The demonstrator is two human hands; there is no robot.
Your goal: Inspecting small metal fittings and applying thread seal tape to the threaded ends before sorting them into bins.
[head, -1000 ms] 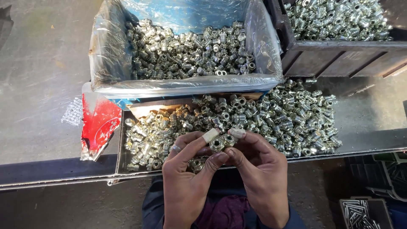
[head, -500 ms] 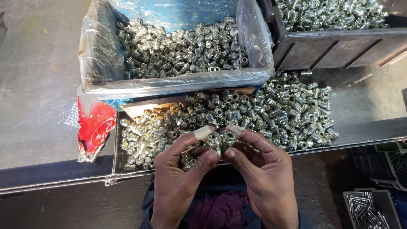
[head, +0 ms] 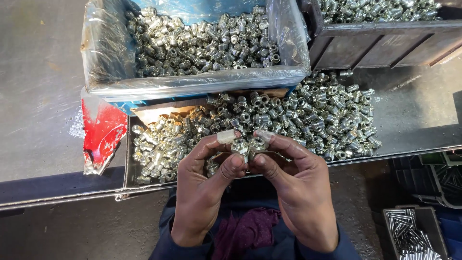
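While both hands (head: 250,183) pinch a fitting (head: 248,146) | lined box (head: 192,84), tray (head: 130,163), crate (head: 385,43): full of fittings

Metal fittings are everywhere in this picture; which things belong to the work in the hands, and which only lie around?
In use:
- left hand and right hand, pinching two small fittings together
- loose pile of fittings on the tray just behind the hands

Lying about:
- plastic-lined box of fittings
- dark crate of fittings
- red wrapper
- box of metal pins
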